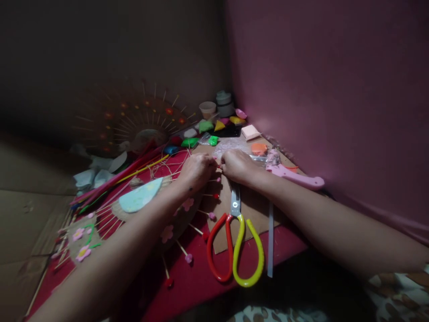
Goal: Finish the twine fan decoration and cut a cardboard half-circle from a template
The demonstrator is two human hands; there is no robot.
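My left hand point(198, 170) and my right hand point(237, 165) meet near the middle of the view, fingertips pinched close together. A tiny red bit shows between them, too small to name. Beneath my left forearm lies a fan-shaped craft point(121, 208) with a light blue half-round centre, thin sticks tipped with red and pink balls, and pink flowers. Scissors point(235, 205) with one red and one yellow handle lie just below my right hand, on brown cardboard point(219, 237). A pink glue gun point(295, 175) rests beyond my right forearm, with a glue stick point(271, 241) nearer me.
Coloured clay packets point(205, 126), a paper cup point(207, 109) and a grey jar point(225, 103) stand at the back corner. Another stick fan point(129, 120) leans on the wall. Pipe cleaners point(134, 172) lie left; orange clay point(259, 149) sits right. The red table point(204, 286) ends near me.
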